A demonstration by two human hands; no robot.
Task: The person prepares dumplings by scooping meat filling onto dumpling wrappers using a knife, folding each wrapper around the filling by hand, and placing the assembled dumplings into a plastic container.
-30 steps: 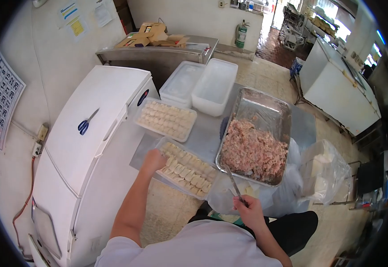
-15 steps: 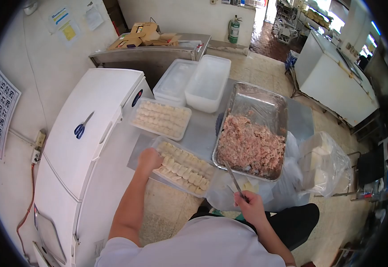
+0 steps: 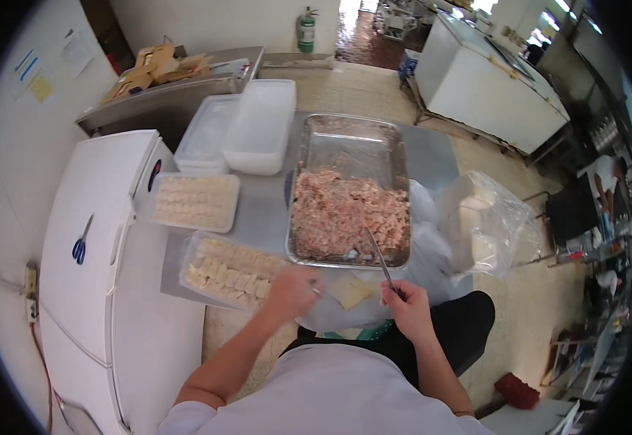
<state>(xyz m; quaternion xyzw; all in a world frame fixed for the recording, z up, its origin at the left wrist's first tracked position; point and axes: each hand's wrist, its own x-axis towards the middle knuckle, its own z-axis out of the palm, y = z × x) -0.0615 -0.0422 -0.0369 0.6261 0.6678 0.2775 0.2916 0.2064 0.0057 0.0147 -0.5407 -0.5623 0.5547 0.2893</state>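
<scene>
The knife (image 3: 381, 259) slants with its tip over or in the ground meat (image 3: 348, 206), which fills the near part of the metal tray (image 3: 348, 145). The right hand (image 3: 409, 304) grips its handle. Scooping seems in hand; lifting meat calls for a level blade. A pale wrapper (image 3: 355, 292) lies between the hands. The left hand (image 3: 292, 292), blurred and curled, is beside the dumplings (image 3: 221, 277); I cannot tell whether it holds anything.

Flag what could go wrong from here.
1. The left hand, blurred, hides one end of the nearer dumplings; if it's low, it might knock them out of line.
2. The utensil in the right hand has its tip over or in the ground meat; lifting it could drip onto the yellow wrapper.
3. Loose plastic beside the pan might snag the utensil.
</scene>
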